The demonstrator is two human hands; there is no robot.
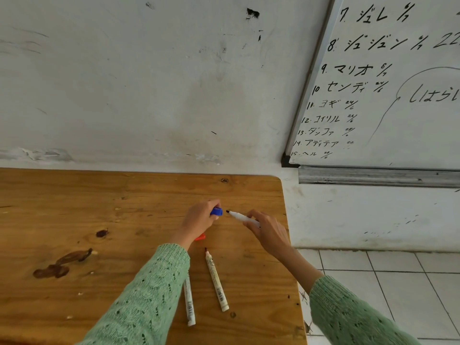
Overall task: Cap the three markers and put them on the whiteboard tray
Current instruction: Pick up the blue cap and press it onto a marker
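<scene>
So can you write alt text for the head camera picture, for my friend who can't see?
Over a wooden table, the left hand holds a blue cap just short of the tip of the uncapped marker in the right hand. Two more markers lie on the table; the whiteboard tray is empty.

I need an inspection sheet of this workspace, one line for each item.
Surface: wooden table, with dark stains.
Job's things: blue cap in left hand; uncapped marker in right hand, tip facing the cap, not yet joined. Two more markers lie on the table, one visibly uncapped; red cap partly hidden by left wrist. Whiteboard tray holds no marker.
Clutter: nothing seen.
Grip: both hands closed on their items.
Cables: nothing seen.
Surroundings: scuffed wall, written whiteboard, tiled floor.
</scene>
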